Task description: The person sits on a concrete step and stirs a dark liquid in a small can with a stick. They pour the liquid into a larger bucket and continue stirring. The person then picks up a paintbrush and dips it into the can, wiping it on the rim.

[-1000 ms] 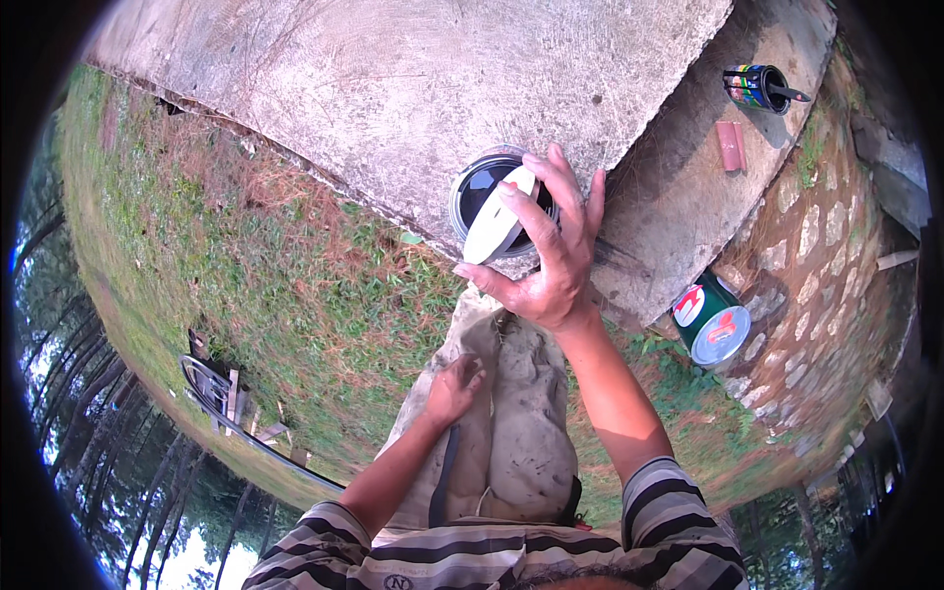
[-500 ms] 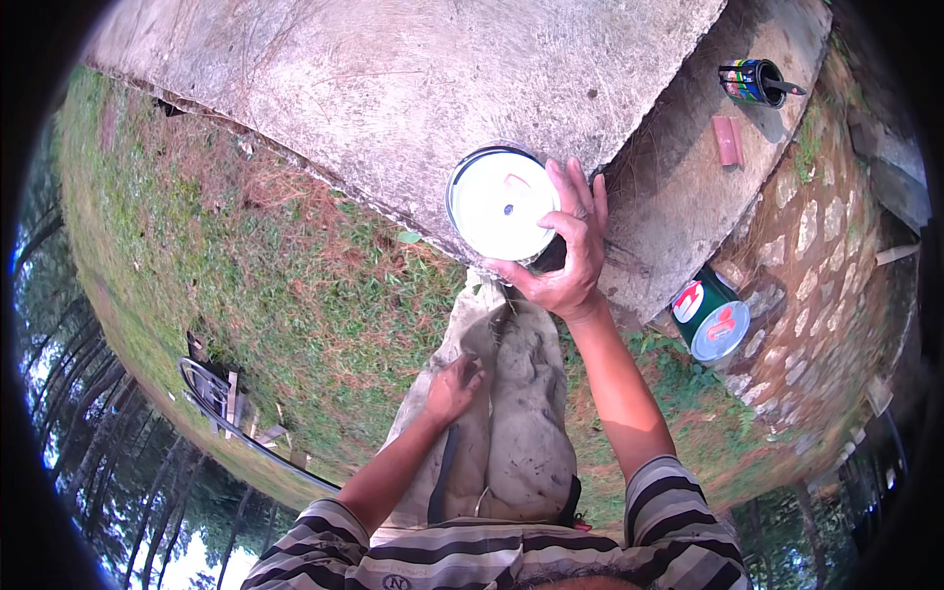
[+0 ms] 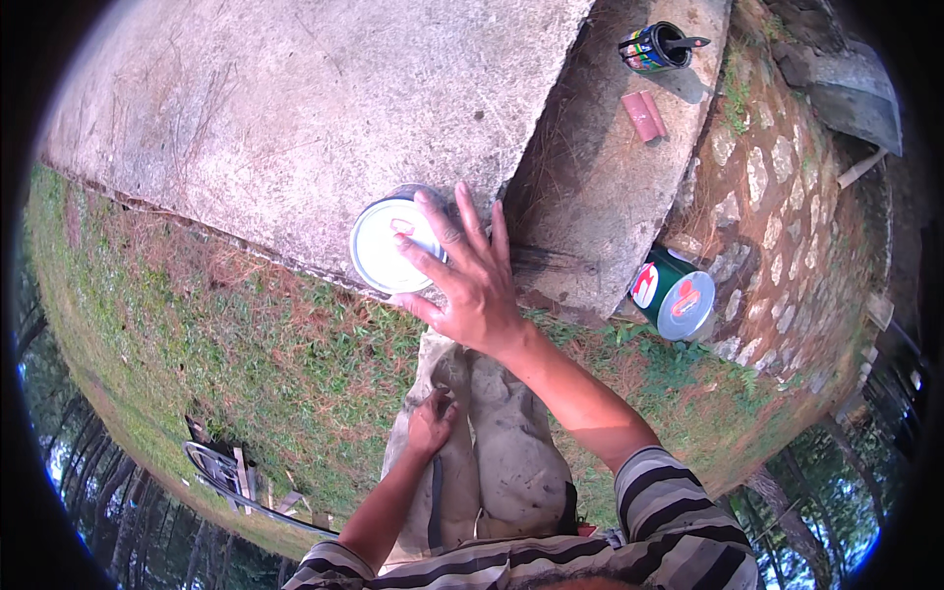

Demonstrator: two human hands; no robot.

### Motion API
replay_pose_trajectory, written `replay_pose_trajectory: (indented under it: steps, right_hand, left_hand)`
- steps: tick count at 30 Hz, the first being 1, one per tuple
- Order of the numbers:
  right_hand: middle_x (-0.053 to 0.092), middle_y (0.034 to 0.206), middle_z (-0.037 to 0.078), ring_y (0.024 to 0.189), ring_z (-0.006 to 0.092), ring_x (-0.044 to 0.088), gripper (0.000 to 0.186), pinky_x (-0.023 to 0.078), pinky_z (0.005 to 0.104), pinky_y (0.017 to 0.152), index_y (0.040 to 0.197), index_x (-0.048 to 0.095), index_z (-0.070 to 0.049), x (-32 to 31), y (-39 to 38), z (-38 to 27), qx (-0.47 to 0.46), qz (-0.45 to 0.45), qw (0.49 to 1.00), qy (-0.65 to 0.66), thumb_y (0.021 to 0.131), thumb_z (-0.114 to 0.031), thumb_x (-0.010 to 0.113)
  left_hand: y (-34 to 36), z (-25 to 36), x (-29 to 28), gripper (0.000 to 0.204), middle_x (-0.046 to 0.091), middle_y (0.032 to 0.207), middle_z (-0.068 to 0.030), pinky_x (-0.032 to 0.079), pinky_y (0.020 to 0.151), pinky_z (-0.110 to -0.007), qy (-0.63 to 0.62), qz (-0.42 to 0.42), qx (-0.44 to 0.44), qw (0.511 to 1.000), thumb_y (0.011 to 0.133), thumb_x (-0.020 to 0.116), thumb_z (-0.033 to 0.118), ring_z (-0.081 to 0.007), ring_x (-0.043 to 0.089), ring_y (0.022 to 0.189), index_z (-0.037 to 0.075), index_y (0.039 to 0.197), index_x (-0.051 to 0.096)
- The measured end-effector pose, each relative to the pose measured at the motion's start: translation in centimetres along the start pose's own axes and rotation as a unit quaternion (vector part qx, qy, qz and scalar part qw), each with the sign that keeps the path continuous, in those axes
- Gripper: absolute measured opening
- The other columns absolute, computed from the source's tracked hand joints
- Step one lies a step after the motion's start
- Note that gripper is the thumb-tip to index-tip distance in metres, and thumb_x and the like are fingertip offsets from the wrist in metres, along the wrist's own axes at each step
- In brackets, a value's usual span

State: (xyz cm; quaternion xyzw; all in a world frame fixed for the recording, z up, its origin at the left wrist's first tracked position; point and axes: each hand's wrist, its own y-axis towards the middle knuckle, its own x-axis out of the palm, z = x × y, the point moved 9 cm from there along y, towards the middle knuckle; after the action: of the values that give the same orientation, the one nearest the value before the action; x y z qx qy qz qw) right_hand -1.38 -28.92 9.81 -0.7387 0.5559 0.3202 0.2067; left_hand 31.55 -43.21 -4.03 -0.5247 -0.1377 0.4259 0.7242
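A paint can [image 3: 379, 246] with a pale round top stands at the near edge of the concrete slab [image 3: 324, 108]. The top carries a small reddish mark, and a bit of dark side shows behind it. My right hand [image 3: 477, 285] is on the can from the right. Its thumb lies at the near rim and one finger reaches over the top, while the other fingers stretch along the right side. My left hand [image 3: 431, 421] rests on my trouser leg, fingers curled in, with nothing seen sticking out of them.
On a lower ledge at the right, an open can [image 3: 641, 49] holds a brush [image 3: 686, 43], near a reddish curved piece [image 3: 644, 116]. A green can [image 3: 672, 293] lies tilted by a stone-set slope [image 3: 772, 216]. Grass [image 3: 226, 324] borders the slab; a wheel-like frame [image 3: 211, 464] lies lower left.
The whole view has shifted, so the slab and cans sit further left. My right hand's fingers have moved further over the can's top. My left hand stays on my leg.
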Motion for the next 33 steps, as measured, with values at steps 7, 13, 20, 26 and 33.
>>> replay_pose_trajectory:
  steps: [7,13,20,26,33]
  right_hand:
    - [0.061,0.143,0.019,0.133,0.0371,0.058,0.059,0.046,0.0448,0.112,0.147,0.057,-0.008,-11.5,3.6,16.2,0.094,0.274,0.956,-0.043,0.092,-0.018,0.075]
    - [0.075,0.125,0.016,0.115,0.0382,0.071,0.082,0.054,0.0506,0.099,0.161,0.042,-0.023,-24.6,8.8,40.4,0.411,0.185,0.854,-0.261,0.088,-0.037,0.078]
    - [0.076,0.102,0.020,0.098,0.0412,0.073,0.029,0.056,0.0525,0.080,0.120,0.077,-0.026,-22.3,5.7,35.5,0.305,0.195,0.886,-0.288,0.092,-0.033,0.077]
    - [0.077,0.106,0.021,0.091,0.0359,0.075,0.026,0.058,0.0439,0.082,0.114,0.075,0.002,-19.8,-14.3,17.5,0.294,0.174,0.929,-0.142,0.096,-0.016,0.076]
    - [0.076,0.092,0.019,0.079,0.0393,0.073,0.024,0.056,0.0476,0.072,0.104,0.077,-0.002,-6.4,-25.1,-9.4,0.211,-0.059,0.970,-0.102,0.085,-0.015,0.082]
  left_hand:
    - [1.3,-4.6,0.8,0.041,0.075,0.112,-0.0135,0.057,0.088,-0.036,-0.311,0.070,-0.055,0.946,0.101,0.067,0.024,-0.0234,0.072,0.095,0.002,0.135,0.060]
    - [0.3,-6.7,0.8,0.037,0.073,0.110,-0.0139,0.058,0.081,-0.034,-0.509,0.072,-0.161,0.843,0.106,0.059,0.021,-0.0196,0.071,0.086,-0.001,0.135,0.058]
    - [0.5,-2.2,-1.0,0.040,0.073,0.111,-0.0147,0.058,0.085,-0.032,-0.530,0.115,-0.146,0.828,0.107,0.060,0.024,-0.0197,0.072,0.093,-0.002,0.136,0.057]
    - [-3.2,7.2,-9.1,0.040,0.072,0.120,-0.0111,0.056,0.095,-0.037,-0.375,0.107,0.047,0.920,0.108,0.061,0.029,-0.0198,0.069,0.108,0.002,0.138,0.059]
    - [-10.4,2.8,-0.8,0.079,0.066,0.136,-0.0157,0.053,0.098,-0.049,-0.595,-0.161,-0.247,0.747,0.102,0.053,0.066,-0.0272,0.067,0.112,0.013,0.158,0.036]
